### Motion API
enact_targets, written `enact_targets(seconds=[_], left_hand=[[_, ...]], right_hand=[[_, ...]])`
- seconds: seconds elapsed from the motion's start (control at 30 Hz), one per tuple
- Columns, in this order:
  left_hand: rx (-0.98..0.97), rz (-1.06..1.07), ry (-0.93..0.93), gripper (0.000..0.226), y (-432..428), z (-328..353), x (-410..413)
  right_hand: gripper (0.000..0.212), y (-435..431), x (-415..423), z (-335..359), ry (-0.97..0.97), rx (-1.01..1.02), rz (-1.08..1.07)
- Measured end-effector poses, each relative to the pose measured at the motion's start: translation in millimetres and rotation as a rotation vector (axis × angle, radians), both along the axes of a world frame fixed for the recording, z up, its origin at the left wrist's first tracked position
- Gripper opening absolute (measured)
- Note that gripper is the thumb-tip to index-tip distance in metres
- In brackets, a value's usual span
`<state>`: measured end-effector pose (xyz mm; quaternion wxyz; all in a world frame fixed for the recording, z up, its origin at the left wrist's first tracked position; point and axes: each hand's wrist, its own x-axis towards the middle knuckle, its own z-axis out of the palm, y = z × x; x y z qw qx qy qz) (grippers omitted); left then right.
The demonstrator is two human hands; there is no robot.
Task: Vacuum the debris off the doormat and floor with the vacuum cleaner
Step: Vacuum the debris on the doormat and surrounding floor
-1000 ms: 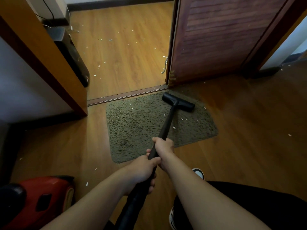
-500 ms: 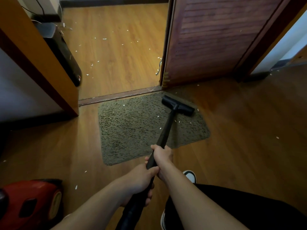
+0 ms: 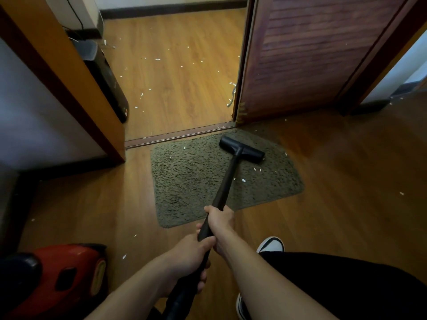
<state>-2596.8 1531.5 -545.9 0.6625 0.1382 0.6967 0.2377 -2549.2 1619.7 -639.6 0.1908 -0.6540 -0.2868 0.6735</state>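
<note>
- The nozzle (image 3: 242,150) sits flat on the far right part of the mat (image 3: 194,181), near the door sill (image 3: 180,135), set at a slant to the mat's edge.
- The wand (image 3: 227,179) runs from the nozzle back to both hands; the right hand (image 3: 219,219) is wrapped tight round it further forward, and the left hand (image 3: 189,255) grips it just behind, fingers closed about the tube.
- White scraps (image 3: 243,180) lie on the mat just behind and to the right of the nozzle, a few more near its far left corner.
- More scraps are scattered on the floor (image 3: 335,204): past the sill in the next room, one to the right of the mat, several near the red vacuum body (image 3: 60,273) at lower left.
- An open door (image 3: 312,54) stands just beyond the mat's far right corner; a dark bin (image 3: 108,82) leans by the left frame.
- Risks, as I judge them:
  - The mat looks light and shaggy, so suction could lift or drag it with the nozzle and bunch it up against the sill.
  - A hard push forward may knock the nozzle into the sill or door edge.
  - Scraps beside the wand are easily missed if the strokes do not overlap.
  - The hose leads back between the legs; a foot (image 3: 270,244) nearby could catch it.
</note>
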Motion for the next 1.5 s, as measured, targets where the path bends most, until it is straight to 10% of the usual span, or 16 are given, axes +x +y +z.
enact_targets(seconds=[0.9,1.5], left_hand=[[0.013,-0.104,-0.004,0.014,32.7,-7.7,37.5],[-0.058,-0.149,0.010,0.031,-134.5,10.0,34.7]], right_hand=[[0.044,30.9,42.0,-26.0,0.023,-0.001,-0.131],[0.048,-143.9,48.4,19.3,-0.026,-0.075,-0.018]])
